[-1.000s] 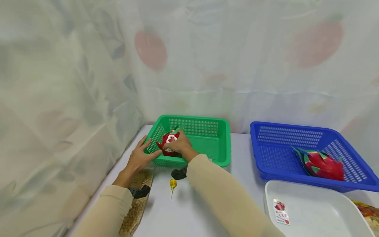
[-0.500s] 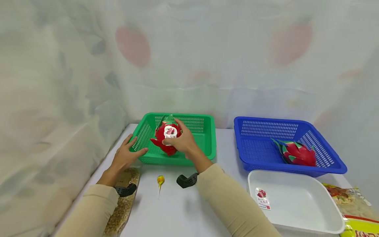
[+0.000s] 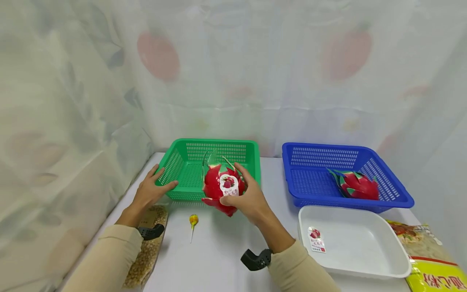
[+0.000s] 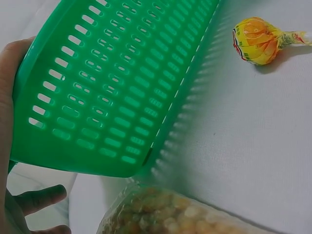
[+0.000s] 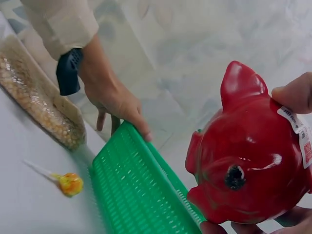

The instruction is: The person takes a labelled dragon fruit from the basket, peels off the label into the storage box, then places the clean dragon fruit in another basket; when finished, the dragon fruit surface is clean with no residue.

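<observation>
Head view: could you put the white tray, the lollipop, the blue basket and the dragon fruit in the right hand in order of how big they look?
1. Blue basket and white tray: too close to rank; the tray sits nearer the camera.
2. Dragon fruit in the right hand.
3. Lollipop.

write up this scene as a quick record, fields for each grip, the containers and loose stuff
left grip: touching green basket, near left corner
right grip: holding dragon fruit with a sticker
blue basket: second dragon fruit inside
white tray: in front of blue basket
lollipop: on table, in front of green basket
grain bag: left of lollipop
packet: right of white tray
</observation>
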`<control>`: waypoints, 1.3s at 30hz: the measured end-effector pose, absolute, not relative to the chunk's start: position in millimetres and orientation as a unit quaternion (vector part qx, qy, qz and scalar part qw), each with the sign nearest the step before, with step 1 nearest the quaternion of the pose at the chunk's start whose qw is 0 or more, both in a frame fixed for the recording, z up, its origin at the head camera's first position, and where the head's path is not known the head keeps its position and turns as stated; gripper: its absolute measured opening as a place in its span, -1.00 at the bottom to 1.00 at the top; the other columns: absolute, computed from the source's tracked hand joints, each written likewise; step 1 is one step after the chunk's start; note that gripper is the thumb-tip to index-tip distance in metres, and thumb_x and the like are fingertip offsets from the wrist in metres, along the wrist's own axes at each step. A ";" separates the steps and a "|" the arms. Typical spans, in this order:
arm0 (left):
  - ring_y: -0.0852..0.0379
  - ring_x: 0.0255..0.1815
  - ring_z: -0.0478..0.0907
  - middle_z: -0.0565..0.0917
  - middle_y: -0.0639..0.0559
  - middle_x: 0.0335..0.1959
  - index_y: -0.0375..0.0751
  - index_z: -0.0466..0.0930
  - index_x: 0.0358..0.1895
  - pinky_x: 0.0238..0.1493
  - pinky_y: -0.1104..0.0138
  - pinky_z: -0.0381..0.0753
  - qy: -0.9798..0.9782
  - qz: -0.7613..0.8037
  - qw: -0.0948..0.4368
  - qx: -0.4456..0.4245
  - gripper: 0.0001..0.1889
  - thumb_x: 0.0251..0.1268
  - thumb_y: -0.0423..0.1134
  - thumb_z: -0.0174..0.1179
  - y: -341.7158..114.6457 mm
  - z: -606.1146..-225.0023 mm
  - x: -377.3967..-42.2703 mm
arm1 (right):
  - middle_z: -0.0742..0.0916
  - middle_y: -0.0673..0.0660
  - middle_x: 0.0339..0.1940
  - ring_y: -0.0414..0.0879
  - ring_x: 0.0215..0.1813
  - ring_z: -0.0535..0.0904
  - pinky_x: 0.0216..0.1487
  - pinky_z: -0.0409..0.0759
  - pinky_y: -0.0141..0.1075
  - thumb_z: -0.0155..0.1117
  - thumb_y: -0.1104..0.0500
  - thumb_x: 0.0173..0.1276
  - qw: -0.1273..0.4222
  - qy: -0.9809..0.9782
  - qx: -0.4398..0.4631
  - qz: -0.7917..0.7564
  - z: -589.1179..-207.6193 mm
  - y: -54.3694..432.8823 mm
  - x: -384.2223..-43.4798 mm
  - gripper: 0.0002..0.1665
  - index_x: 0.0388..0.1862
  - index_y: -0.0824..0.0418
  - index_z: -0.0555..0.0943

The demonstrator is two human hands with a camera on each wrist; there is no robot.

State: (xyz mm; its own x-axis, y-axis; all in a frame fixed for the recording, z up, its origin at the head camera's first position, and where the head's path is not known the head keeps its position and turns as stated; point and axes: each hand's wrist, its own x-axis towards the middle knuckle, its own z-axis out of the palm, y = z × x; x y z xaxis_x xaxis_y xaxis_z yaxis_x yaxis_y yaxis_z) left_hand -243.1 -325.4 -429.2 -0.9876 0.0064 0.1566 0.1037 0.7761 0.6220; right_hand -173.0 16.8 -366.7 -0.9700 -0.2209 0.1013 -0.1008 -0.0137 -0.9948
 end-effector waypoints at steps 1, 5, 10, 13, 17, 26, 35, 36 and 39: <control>-0.44 0.44 -0.14 -0.22 -0.05 0.57 -0.21 -0.01 0.53 0.19 -0.37 0.00 -0.939 -0.334 0.074 -0.031 0.00 0.20 0.32 0.15 -325.8 -429.3 -243.3 | 0.46 0.13 0.21 0.11 0.22 0.37 -0.15 0.64 -0.08 0.56 0.29 -0.09 0.043 0.702 -0.118 -0.702 -368.9 22.1 -168.3 0.18 0.48 -0.23 0.21; -0.44 0.44 -0.14 -0.23 -0.04 0.57 -0.20 -0.03 0.54 0.19 -0.38 0.00 -0.939 -0.334 0.071 -0.032 0.00 0.21 0.32 0.15 -326.9 -429.8 -243.7 | 0.46 0.17 0.22 0.15 0.22 0.39 -0.11 0.63 -0.07 0.53 0.35 -0.11 0.044 0.692 -0.140 -0.707 -382.3 43.1 -151.5 0.19 0.48 -0.15 0.19; -0.44 0.44 -0.14 -0.22 -0.04 0.57 -0.20 -0.02 0.54 0.19 -0.38 -0.01 -0.940 -0.332 0.076 -0.034 -0.01 0.21 0.32 0.15 -327.4 -429.7 -246.0 | 0.46 0.19 0.22 0.17 0.20 0.41 -0.07 0.62 -0.07 0.51 0.35 -0.11 0.054 0.678 -0.170 -0.713 -400.9 63.1 -140.4 0.15 0.47 -0.02 0.18; -0.43 0.44 -0.15 -0.23 -0.04 0.57 -0.20 -0.02 0.54 0.19 -0.38 -0.02 -0.937 -0.338 0.078 -0.038 -0.02 0.22 0.30 0.16 -328.0 -429.4 -246.0 | 0.44 0.25 0.23 0.19 0.21 0.41 -0.01 0.58 -0.05 0.47 0.36 -0.08 0.074 0.652 -0.201 -0.728 -413.1 70.9 -136.2 0.11 0.47 0.10 0.17; -0.42 0.45 -0.16 -0.24 -0.02 0.57 -0.18 -0.03 0.54 0.19 -0.38 -0.01 -0.938 -0.337 0.071 -0.037 -0.01 0.21 0.31 0.16 -328.5 -430.2 -244.0 | 0.39 0.36 0.24 0.23 0.22 0.39 0.06 0.53 0.00 0.44 0.37 -0.03 0.114 0.604 -0.252 -0.748 -433.8 79.9 -130.1 0.07 0.47 0.25 0.14; -0.45 0.44 -0.15 -0.22 -0.06 0.57 -0.21 -0.01 0.53 0.19 -0.38 -0.02 -0.938 -0.336 0.072 -0.036 0.00 0.20 0.32 0.16 -328.1 -430.8 -244.5 | 0.38 0.36 0.28 0.17 0.22 0.40 0.14 0.49 -0.07 0.31 0.42 -0.09 0.159 0.566 -0.316 -0.745 -475.3 96.2 -130.5 0.05 0.47 0.34 0.17; -0.45 0.44 -0.18 -0.24 -0.08 0.57 -0.22 -0.04 0.54 0.18 -0.39 -0.01 -0.940 -0.334 0.061 -0.036 0.00 0.22 0.31 0.15 -328.1 -428.2 -243.3 | 0.46 0.37 0.24 0.09 0.17 0.47 0.10 0.53 -0.14 0.27 0.39 -0.08 0.169 0.574 -0.337 -0.727 -490.7 105.9 -138.9 -0.05 0.41 0.38 0.26; -0.45 0.44 -0.18 -0.24 -0.08 0.57 -0.22 -0.03 0.54 0.18 -0.39 -0.01 -0.939 -0.335 0.061 -0.037 0.00 0.22 0.31 0.15 -328.1 -427.3 -243.0 | 0.46 0.38 0.25 0.09 0.17 0.47 0.10 0.52 -0.14 0.26 0.40 -0.08 0.169 0.568 -0.342 -0.729 -491.3 106.0 -139.4 -0.05 0.41 0.40 0.25; -0.44 0.45 -0.20 -0.25 -0.09 0.56 -0.23 -0.05 0.54 0.18 -0.39 -0.02 -0.939 -0.334 0.064 -0.038 0.00 0.22 0.30 0.15 -328.4 -424.2 -241.7 | 0.45 0.42 0.26 0.08 0.17 0.47 0.10 0.52 -0.15 0.25 0.40 -0.06 0.168 0.553 -0.347 -0.739 -492.8 106.2 -139.8 -0.06 0.40 0.45 0.23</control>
